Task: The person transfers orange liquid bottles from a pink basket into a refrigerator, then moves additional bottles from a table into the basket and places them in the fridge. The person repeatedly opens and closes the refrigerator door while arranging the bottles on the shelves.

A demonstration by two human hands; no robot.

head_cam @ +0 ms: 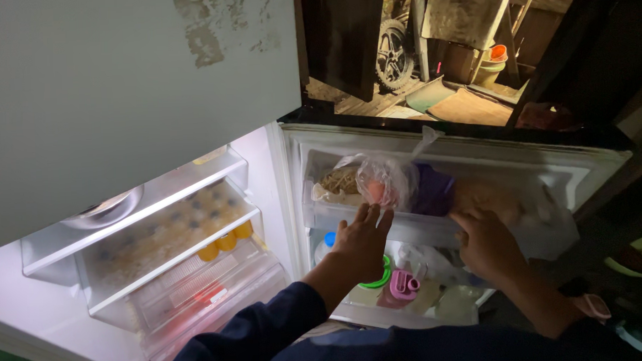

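Head cam looks down into an open fridge. Left hand (362, 243) is flat and open, fingers spread, fingertips on the front lip of the upper door shelf (408, 226), just under a clear plastic bag (381, 180); it grips nothing. Right hand (488, 244) is on the same lip further right, fingers curled over the edge, thumb side towards the bag; whether it actually clamps the lip or just rests there, can't tell. Bag sits in that upper door shelf, left of centre, knotted top sticking up and right, something pinkish-orange inside, contents otherwise unclear. Left of the bag, same shelf, a pale tangled bundle (339, 181), looks like noodles, not sure. Right of the bag, touching it, a dark purple item (435, 189); further right more bagged stuff, too blurred to call. Lower door shelf, below the hands: bottle with a blue cap (329, 239) at the left, a green ring-shaped thing (381, 274) partly hidden by the left wrist, a pink plastic piece (403, 284), pale containers beside it. Fridge body at left: clear shelves, a row of orange-yellow round items (226, 242) on the middle one, a metal bowl (105, 209) on the shelf above. Dark blue sleeve (269, 328) on the left arm. Far side, above the door: a wheel (393, 53) and an orange bucket (498, 52).
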